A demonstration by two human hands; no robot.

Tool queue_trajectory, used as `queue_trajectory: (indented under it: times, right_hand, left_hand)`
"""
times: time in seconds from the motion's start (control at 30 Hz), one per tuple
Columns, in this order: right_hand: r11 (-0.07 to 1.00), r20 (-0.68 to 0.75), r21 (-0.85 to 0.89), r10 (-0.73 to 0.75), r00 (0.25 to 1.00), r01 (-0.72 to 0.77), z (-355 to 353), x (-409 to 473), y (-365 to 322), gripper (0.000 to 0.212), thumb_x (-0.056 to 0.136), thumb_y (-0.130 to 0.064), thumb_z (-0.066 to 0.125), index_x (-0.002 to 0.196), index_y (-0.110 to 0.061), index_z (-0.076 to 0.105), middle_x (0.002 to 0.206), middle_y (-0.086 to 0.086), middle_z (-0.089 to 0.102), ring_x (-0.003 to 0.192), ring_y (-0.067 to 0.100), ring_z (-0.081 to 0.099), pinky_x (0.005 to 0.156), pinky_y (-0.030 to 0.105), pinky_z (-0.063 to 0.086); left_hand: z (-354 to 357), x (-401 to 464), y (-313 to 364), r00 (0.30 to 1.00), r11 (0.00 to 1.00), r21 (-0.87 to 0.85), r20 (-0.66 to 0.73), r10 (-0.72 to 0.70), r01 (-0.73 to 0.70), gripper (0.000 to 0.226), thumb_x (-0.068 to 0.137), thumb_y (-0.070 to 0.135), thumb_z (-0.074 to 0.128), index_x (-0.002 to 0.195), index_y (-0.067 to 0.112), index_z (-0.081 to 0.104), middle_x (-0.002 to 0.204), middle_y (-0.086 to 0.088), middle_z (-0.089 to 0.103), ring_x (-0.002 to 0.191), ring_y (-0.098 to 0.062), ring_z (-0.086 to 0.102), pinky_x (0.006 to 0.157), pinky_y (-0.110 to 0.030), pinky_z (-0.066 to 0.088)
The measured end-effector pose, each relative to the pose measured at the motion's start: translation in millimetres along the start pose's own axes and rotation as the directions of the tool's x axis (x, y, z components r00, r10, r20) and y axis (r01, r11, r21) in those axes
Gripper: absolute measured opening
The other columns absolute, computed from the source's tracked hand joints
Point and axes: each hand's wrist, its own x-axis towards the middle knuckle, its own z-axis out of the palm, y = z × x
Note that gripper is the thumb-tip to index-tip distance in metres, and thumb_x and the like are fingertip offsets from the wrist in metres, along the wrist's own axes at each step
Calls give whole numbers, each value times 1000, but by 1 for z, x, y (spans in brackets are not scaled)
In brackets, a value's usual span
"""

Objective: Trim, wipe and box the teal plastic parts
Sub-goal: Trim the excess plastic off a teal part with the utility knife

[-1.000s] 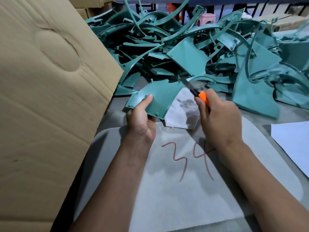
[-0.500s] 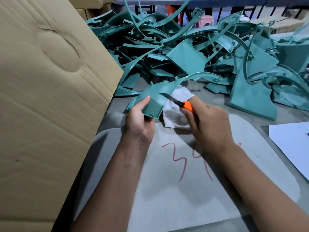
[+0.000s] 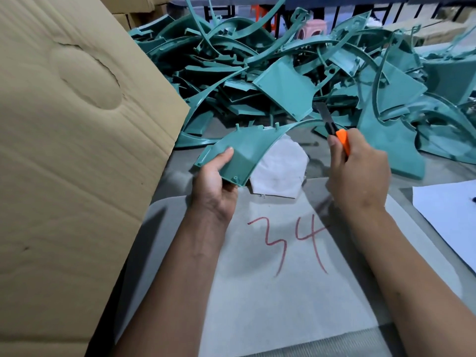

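Head view looking down on a grey work surface [image 3: 435, 171]. Left hand [image 3: 215, 181] gripping a curved teal part [image 3: 244, 148] by its near left corner, thumb lying across the upper face, fingers curling underneath, holding it tilted just above the surface. Right hand [image 3: 358, 173] clenching round an orange-handled utility knife [image 3: 334, 127], blade pointing up and away, tip showing against the heap behind, just beside the thin arched far end of the held part; contact between blade and plastic impossible to tell. Lying under and behind the held part, a crumpled white cloth [image 3: 280, 168], partly hidden by the teal panel. Spreading beneath both forearms, a pale grey mat [image 3: 283, 305] bearing the red handwritten number 34 [image 3: 286, 243]. Crowding the far half of the surface, a tangled pile of teal parts [image 3: 296, 81], flat fan-shaped panels and long curved strips, some leaning over one another, reaching close behind the knife. Filling the whole left side, a large cardboard box flap [image 3: 77, 150] with a dented oval patch, blocking sight of whatever is behind it. Showing at the right edge, a white sheet of paper [image 3: 448, 212]. Peeking out beyond the pile, a pink stool [image 3: 311, 27] and more brown cartons [image 3: 432, 32].
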Motion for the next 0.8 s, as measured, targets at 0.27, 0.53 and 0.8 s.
queue_trajectory:
  times: [0.27, 0.53, 0.8]
  right_hand:
    - [847, 125, 295, -492, 862, 441, -8, -25, -39, 31, 107, -38, 47, 85, -17, 52, 64, -14, 39, 50, 16, 37, 49, 23, 30]
    - [821, 247, 253, -566, 786, 512, -5, -33, -43, 35, 105, -43, 44, 90, -14, 53, 68, 1, 57, 60, 33, 49, 51, 38, 32]
    - [901, 40, 177, -409, 912, 396, -6, -22, -34, 32, 107, -40, 48, 88, -15, 52, 62, -7, 40, 50, 24, 38, 49, 29, 21]
  left_hand:
    - [6, 2, 1, 993, 994, -41, -71, 95, -98, 33, 95, 0, 63, 128, -5, 62, 128, -20, 69, 110, -32, 70, 75, -34, 62]
    - [4, 4, 2, 996, 996, -70, -66, 54, -59, 29, 95, 2, 63, 124, -2, 65, 124, -20, 71, 114, -33, 70, 92, -43, 60]
    - [0, 2, 2, 997, 997, -44, 7, 71, -70, 34, 94, 3, 64, 128, 1, 65, 113, -13, 76, 94, -23, 76, 68, -29, 60]
